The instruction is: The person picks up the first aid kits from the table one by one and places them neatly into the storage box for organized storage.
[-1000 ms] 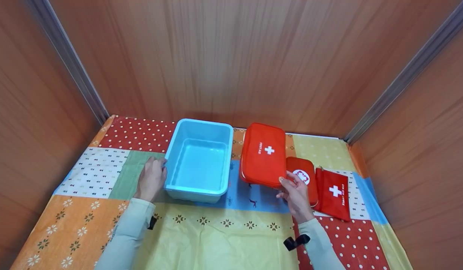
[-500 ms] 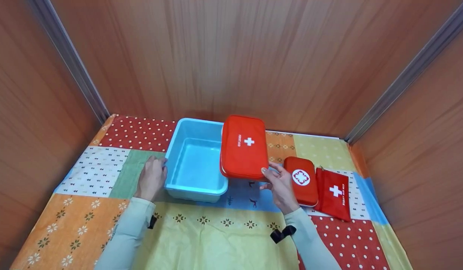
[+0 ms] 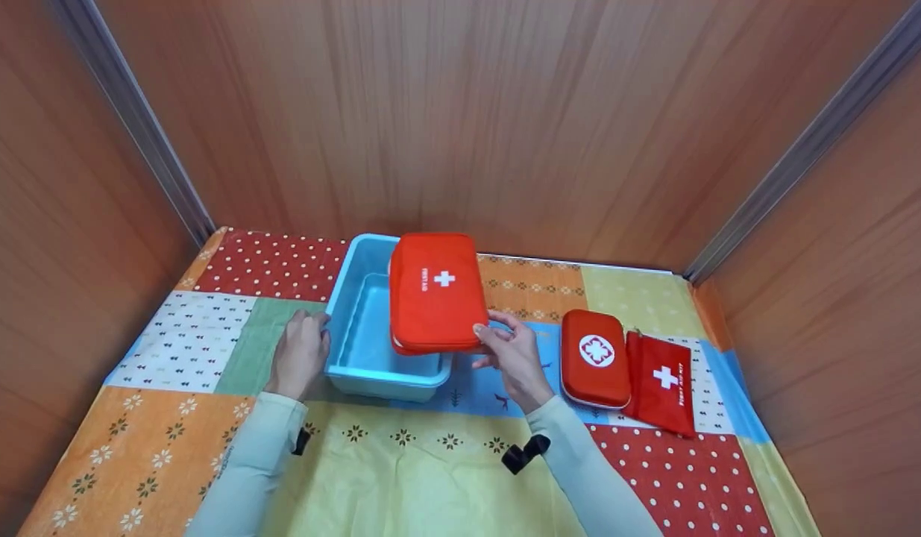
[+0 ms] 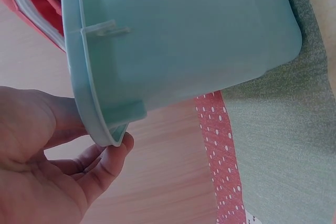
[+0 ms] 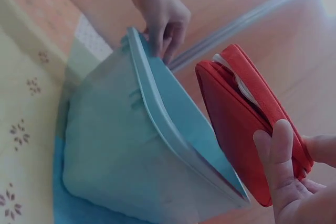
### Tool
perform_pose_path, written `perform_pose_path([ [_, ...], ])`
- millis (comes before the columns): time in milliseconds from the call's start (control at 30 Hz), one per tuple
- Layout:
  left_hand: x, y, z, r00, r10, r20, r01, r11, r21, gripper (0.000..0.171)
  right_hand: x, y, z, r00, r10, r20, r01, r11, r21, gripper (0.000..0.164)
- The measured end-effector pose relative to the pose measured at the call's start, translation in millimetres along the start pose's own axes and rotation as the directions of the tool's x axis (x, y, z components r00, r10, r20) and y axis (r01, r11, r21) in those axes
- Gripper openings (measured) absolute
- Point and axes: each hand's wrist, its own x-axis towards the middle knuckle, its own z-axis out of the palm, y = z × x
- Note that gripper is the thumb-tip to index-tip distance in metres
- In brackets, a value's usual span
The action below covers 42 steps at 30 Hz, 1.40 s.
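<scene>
Work looks early: right hand point(image 3: 516, 359) holds kit point(image 3: 436, 306) over basin point(image 3: 382, 389), left hand point(image 3: 300, 354) its rim point(image 3: 385, 376), case point(image 3: 594, 377) and pouch point(image 3: 658, 406) remaining toward worktop's point(image 3: 676, 477) right edge.

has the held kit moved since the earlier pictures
Yes: in the head view, the held kit has moved left, from right of the bin to over its right part.

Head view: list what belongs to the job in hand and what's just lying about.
Job in hand: red case, gripped by the right hand; blue bin, its rim held by the left hand.
Seemingly just lying about: smaller case; flat pouch.
</scene>
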Motion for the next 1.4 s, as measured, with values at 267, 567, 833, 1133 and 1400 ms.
perform_pose_path([
  [267, -0.2, 1.6, -2.5, 1.000, -0.010, 0.017, 0.009, 0.997, 0.080, 0.031, 1.2, 4.8, 25.7, 0.999, 0.018, 0.038, -0.017, 1.000, -0.017, 0.043],
  [567, 1.4, 2.3, -3.3, 0.998, -0.034, 0.058, 0.032, 0.999, 0.034, 0.032, 1.1, 7.0, 46.7, 0.997, 0.074, 0.003, -0.073, 0.992, -0.101, 0.045],
  [833, 1.2, 1.4, -1.9, 1.000, 0.014, 0.013, -0.013, 1.000, -0.017, 0.027, 5.4, 10.2, 56.2, 0.995, 0.098, -0.011, -0.098, 0.985, -0.142, 0.046],
  [1133, 2.0, 0.9, -1.4, 1.000, -0.010, 0.027, 0.009, 1.000, 0.019, 0.028, 7.4, 15.5, 61.1, 0.993, 0.115, -0.001, -0.113, 0.977, -0.179, 0.047],
  [1400, 1.8, 2.0, -1.0, 0.999, -0.020, 0.035, 0.020, 1.000, -0.010, 0.028, 10.6, 19.4, 61.8, 0.990, 0.142, -0.012, -0.141, 0.963, -0.229, 0.050],
])
